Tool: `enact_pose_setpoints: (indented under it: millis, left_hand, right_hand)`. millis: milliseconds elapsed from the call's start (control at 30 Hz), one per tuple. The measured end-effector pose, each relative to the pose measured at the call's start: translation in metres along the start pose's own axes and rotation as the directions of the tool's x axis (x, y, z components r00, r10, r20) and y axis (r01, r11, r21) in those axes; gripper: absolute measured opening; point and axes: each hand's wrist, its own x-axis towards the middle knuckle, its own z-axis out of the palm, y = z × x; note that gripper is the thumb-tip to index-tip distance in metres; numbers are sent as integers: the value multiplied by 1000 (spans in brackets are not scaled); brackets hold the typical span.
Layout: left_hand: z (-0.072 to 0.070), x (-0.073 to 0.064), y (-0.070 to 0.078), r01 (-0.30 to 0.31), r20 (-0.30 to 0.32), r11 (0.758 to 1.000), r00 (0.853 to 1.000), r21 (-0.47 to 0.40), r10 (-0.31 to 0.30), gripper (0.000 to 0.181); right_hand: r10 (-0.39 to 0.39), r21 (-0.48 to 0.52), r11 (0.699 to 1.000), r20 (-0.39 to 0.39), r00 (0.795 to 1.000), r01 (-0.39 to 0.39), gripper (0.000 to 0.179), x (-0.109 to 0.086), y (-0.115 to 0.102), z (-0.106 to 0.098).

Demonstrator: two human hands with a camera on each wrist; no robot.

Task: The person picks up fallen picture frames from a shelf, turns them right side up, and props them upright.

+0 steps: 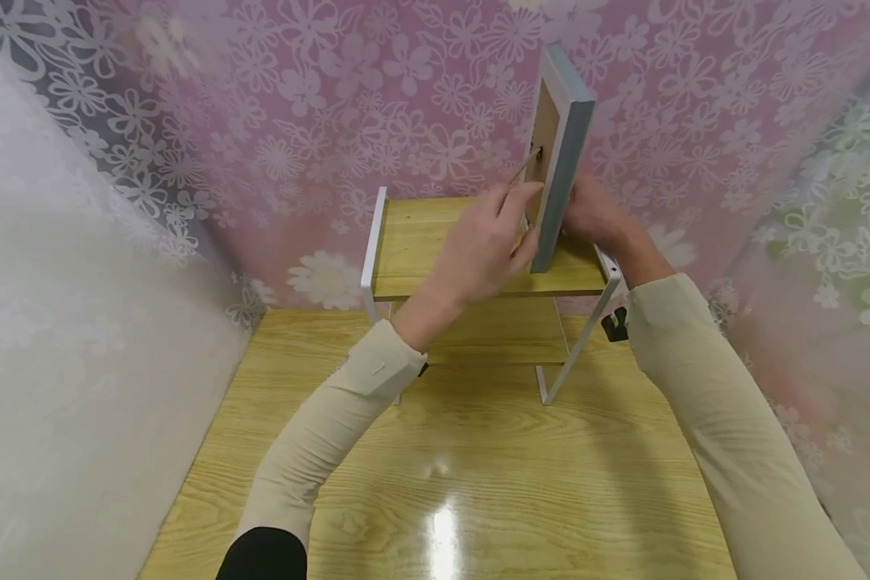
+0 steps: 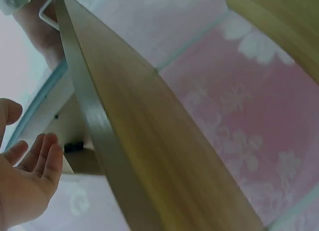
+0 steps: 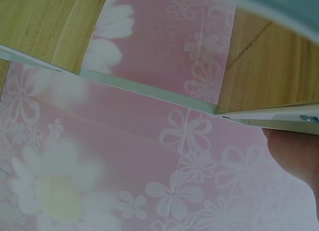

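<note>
A framed panel (image 1: pixel 569 161) with a grey-blue edge and brown backing stands upright on the small wooden table (image 1: pixel 424 234). My left hand (image 1: pixel 482 242) is at its back side, with a thin tan strip (image 1: pixel 524 167) running from the hand toward a small black fitting (image 1: pixel 540 152) on the backing. In the left wrist view the left hand's (image 2: pixel 25 188) fingers are spread and gently bent, nothing showing between them. The right hand (image 1: pixel 596 213) is on the panel's other side, its fingers hidden; I cannot tell its grip. The right wrist view shows part of it beside the table's white rail (image 3: pixel 284 114).
The table has white metal legs (image 1: pixel 583 334) and a lower wooden shelf (image 1: pixel 496 330). Behind it rises a pink flowered wall (image 1: pixel 435 97), with pale walls on both sides. A small black object (image 1: pixel 615 325) shows by the right sleeve. The floor (image 1: pixel 515 467) is glossy wood.
</note>
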Motion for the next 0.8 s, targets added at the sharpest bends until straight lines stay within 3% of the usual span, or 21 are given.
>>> enact_pose_setpoints:
  millis: [167, 367, 467, 800]
  left_hand:
    - [12, -1, 14, 156, 67, 974, 987, -167, -147, 50]
    - [17, 3, 18, 270, 96, 942, 962, -197, -256, 45]
    - [18, 3, 17, 295, 110, 937, 954, -190, -278, 42]
    - [23, -1, 16, 308, 93, 932, 951, -191, -295, 37]
  right_hand:
    - [-42, 20, 999, -4, 999, 42, 15, 0, 1, 1]
    - [-36, 5, 999, 13, 999, 36, 32, -1, 1, -2]
    - [-22, 20, 1000, 30, 999, 22, 39, -1, 0, -2]
    - [-6, -4, 1000, 112, 994, 7, 53, 1, -2, -4]
